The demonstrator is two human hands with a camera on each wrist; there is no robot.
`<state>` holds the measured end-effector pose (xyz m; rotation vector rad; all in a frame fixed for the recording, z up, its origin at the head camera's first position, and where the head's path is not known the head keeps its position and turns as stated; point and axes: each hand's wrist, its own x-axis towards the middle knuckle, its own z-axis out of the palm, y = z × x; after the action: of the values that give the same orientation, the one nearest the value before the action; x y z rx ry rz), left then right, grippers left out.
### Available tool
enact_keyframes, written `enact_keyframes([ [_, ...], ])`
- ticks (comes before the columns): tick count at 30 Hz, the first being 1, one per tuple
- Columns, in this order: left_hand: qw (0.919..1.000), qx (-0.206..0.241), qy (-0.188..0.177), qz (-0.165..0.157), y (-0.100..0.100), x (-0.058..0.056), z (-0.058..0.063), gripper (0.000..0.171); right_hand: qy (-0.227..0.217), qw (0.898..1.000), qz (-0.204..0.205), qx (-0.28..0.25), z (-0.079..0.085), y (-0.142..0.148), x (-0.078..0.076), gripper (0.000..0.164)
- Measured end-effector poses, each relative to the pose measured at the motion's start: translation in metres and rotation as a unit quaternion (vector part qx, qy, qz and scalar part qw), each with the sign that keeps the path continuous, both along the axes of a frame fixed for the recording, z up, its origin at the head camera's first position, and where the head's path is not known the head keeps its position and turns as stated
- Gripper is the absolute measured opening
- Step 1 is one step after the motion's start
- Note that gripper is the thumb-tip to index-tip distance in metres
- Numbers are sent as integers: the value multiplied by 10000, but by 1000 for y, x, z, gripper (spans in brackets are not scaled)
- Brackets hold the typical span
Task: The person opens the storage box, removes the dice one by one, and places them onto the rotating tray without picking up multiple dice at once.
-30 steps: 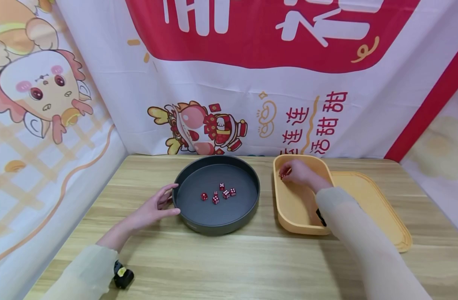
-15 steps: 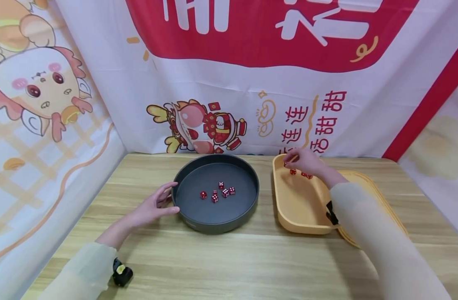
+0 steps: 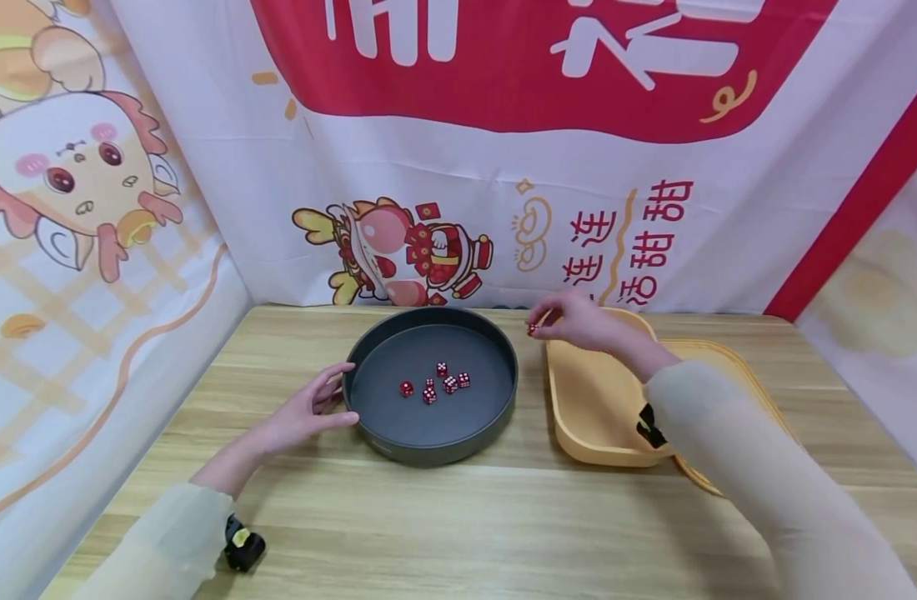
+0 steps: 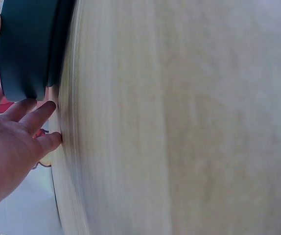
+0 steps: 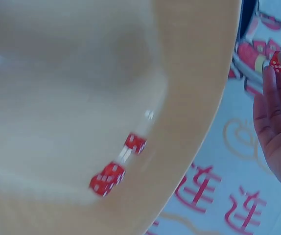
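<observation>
My right hand (image 3: 574,321) pinches a red die (image 3: 532,330) with white dots between thumb and fingertips. It is above the far left rim of the yellow box (image 3: 559,417), and the right wrist view shows the die (image 5: 276,62) outside that rim. More red dice (image 5: 107,178) lie in a corner of the box. Spread round the left side of a dark grey round pan (image 3: 432,454), my left hand (image 3: 308,417) touches its wall with fairly straight fingers. Several red dice (image 3: 449,384) lie in a loose group on the pan's floor.
A flat yellow lid (image 3: 717,358) lies on the wooden table (image 3: 458,533) to the right of the box, partly hidden by the right sleeve. Behind the table hangs a printed white and red cloth (image 3: 503,150).
My right hand has come up from inside the yellow box and moved left past its rim, carrying the die. My left hand and the pan stay in place.
</observation>
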<state>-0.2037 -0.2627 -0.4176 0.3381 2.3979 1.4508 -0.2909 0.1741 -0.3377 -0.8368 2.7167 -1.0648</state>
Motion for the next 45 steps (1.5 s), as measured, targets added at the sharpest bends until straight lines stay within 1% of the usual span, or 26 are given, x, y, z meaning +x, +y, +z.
enact_keyframes([
  [3, 10000, 24, 10, -9, 0, 0, 0, 77, -96, 9995, 277, 85, -3, -17, 1, 13],
  [7, 10000, 19, 1, -23, 0, -1, 0, 77, -400, 9975, 509, 295, -5, -39, 0, 13],
  [11, 10000, 21, -2, -11, 0, -1, 1, 77, -471, 9940, 776, 606, -6, -61, -4, 13],
  [16, 10000, 62, -21, -28, 2, -1, 1, 77, -482, 9865, 1125, 1091, -14, -82, -11, 14],
  [21, 9999, 118, 24, -70, 3, -2, 0, 77, -612, 9831, 1261, 1174, -17, -96, -14, 15],
  [26, 9999, 118, 74, -65, 2, -2, 0, 77, -592, 9821, 1290, 1236, -16, -107, -15, 15],
  [31, 9999, 68, 99, -85, 0, -1, 0, 78, -625, 9818, 1242, 1296, -16, -111, -15, 16],
  [36, 9999, -9, 114, -77, 1, 0, 1, 78, -685, 9836, 1212, 1147, -17, -105, -14, 16],
  [41, 10000, -82, 48, 8, 2, 1, 3, 77, -590, 9879, 1089, 932, -13, -89, -15, 15],
  [45, 9999, -98, 50, 7, 2, 2, 3, 77, -409, 9916, 952, 778, -3, -73, -13, 13],
])
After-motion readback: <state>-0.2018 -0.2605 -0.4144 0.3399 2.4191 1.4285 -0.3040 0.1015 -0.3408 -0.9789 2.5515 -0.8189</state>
